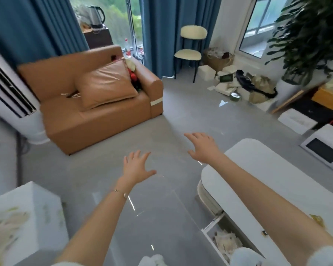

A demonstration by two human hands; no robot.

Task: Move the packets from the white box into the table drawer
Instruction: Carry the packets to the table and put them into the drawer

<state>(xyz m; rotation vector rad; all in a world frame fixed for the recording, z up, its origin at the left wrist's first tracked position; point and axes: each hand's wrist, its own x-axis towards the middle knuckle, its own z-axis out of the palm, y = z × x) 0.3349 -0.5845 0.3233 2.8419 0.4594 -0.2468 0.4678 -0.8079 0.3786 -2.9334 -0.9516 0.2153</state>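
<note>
my left hand [137,166] and right hand [202,148] are spread and empty; packets [228,244] lie in the open drawer [210,226], white box [37,214] contents hidden.

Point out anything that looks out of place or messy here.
The table drawer stands open with packets heaped loosely inside. Across the room, boxes and bags lie strewn on the floor beside the chair. Nothing looks spilled or broken.

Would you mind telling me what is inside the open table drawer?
Pale packets lie in the open drawer, heaped together; their number is unclear. The rest is hidden beneath the white tabletop and behind a fluffy sleeve.
</note>
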